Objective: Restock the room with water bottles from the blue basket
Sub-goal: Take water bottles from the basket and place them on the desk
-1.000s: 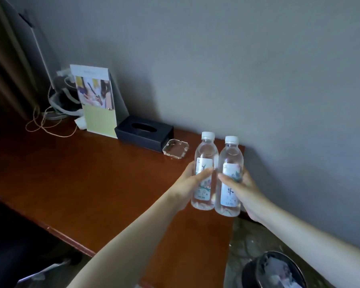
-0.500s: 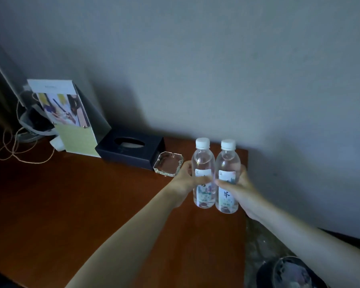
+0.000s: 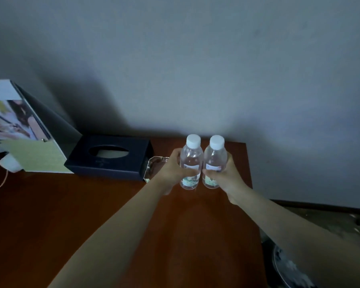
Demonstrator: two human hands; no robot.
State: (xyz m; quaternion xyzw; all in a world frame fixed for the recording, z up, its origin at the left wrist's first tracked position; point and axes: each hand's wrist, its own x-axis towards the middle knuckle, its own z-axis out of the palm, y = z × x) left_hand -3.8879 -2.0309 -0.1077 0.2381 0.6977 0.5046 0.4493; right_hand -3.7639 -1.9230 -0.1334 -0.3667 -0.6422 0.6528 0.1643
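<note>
desk (image 3: 92,215): tissue box (image 3: 110,157); ashtray (image 3: 154,166); brochure stand (image 3: 29,138); two bottles (image 3: 190,163)

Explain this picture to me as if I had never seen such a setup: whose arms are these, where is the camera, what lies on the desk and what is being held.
There is no machine here. The arms belong to a person, and the single picture comes from a wide-angle camera worn on their head, looking forward and down, so both arms reach in from the bottom.

The left hand grips the left water bottle, and the right hand grips the right water bottle. Both bottles are clear, white-capped, upright and side by side, at the far right corner of the wooden desk near the wall. Whether they already rest on the desk is hard to tell.

To their left lie a glass ashtray, partly hidden by the left hand, then a dark tissue box, then a standing brochure. A bin shows on the floor, lower right.
</note>
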